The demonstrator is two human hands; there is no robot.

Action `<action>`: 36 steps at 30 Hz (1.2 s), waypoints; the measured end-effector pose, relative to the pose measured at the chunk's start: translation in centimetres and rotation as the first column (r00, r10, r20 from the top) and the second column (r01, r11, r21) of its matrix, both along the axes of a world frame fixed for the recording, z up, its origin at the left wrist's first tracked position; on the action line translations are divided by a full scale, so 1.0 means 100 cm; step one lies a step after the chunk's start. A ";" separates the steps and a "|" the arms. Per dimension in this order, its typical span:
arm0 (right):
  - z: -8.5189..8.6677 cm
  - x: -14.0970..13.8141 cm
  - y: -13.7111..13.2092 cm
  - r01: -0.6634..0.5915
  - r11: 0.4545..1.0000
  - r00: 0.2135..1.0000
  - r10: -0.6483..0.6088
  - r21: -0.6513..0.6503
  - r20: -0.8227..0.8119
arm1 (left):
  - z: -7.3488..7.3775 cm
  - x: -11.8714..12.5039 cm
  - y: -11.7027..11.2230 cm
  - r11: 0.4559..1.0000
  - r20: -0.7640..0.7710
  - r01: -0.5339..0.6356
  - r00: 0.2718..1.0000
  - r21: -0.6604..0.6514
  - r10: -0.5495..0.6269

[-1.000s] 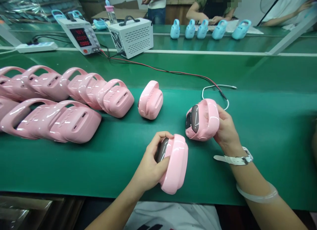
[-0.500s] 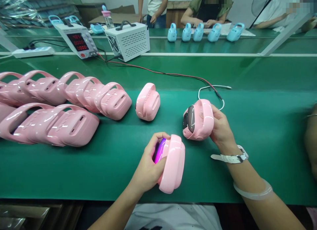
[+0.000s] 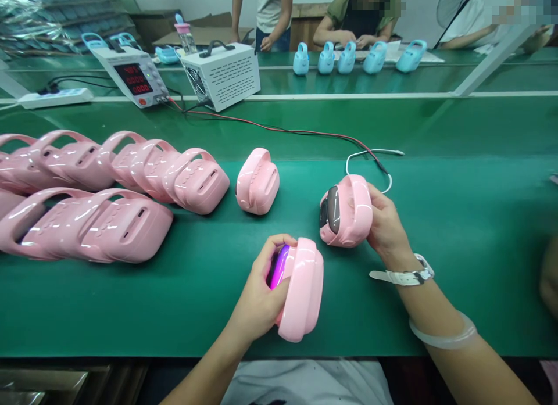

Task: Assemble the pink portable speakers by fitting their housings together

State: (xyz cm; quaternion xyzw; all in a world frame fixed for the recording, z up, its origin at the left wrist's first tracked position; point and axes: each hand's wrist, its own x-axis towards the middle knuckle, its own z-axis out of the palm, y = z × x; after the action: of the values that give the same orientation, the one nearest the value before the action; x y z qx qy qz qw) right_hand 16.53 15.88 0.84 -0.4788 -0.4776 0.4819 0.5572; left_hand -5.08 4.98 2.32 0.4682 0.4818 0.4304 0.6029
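My left hand (image 3: pixel 261 294) grips a pink portable speaker-like device with a carry handle (image 3: pixel 303 294); a purple light glows on its side, partly behind my fingers. To the right, my right hand (image 3: pixel 387 222) is closed on the back of a second pink handled device (image 3: pixel 349 210), whose dark front panel is unlit and faces left. My right fingertips are hidden behind it. A white cable (image 3: pixel 390 183) curves just behind this device, joined to a red and black lead. One more pink device (image 3: pixel 258 181) stands alone on the green table, beyond my left hand.
Several pink devices (image 3: pixel 126 225) stand in two rows at the left. Behind them are a power supply with red digits (image 3: pixel 137 79), a grey vented box (image 3: pixel 224 74) and a power strip (image 3: pixel 56 97). Several light-blue devices (image 3: pixel 346 59) line the far bench, where other people work.
The view has shifted slightly. Both hands keep their hold on the two pink devices, with hardly any movement. At the right edge, another person's arm has drawn back a little.
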 end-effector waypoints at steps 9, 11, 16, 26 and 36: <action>-0.003 -0.001 0.001 0.031 0.999 0.999 -0.031 0.011 -0.022 | -0.009 0.002 -0.001 0.999 0.062 -0.022 0.998 0.026 0.020; -0.005 0.000 0.005 0.025 1.000 1.000 -0.025 0.015 -0.018 | -0.010 0.003 0.000 0.999 0.072 -0.025 0.997 0.037 0.022; 0.006 0.005 -0.005 0.051 0.998 0.999 -0.051 0.020 -0.005 | -0.013 0.004 0.003 0.996 0.104 -0.061 0.993 0.062 0.055; 0.011 -0.041 -0.120 -0.236 0.942 0.969 0.210 -0.238 -0.128 | -0.009 0.001 0.009 0.992 0.260 -0.128 0.957 -0.010 0.126; -0.001 -0.048 -0.111 -0.257 0.918 0.937 0.160 -0.302 -0.310 | -0.009 0.003 0.011 0.995 0.253 -0.104 0.963 0.011 0.097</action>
State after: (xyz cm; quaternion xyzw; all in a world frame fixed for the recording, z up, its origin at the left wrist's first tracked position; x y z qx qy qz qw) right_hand 11.75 4.79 0.74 -0.4402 -0.3531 0.6765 0.4733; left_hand -4.82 6.03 1.37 0.3921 0.4191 0.5222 0.6308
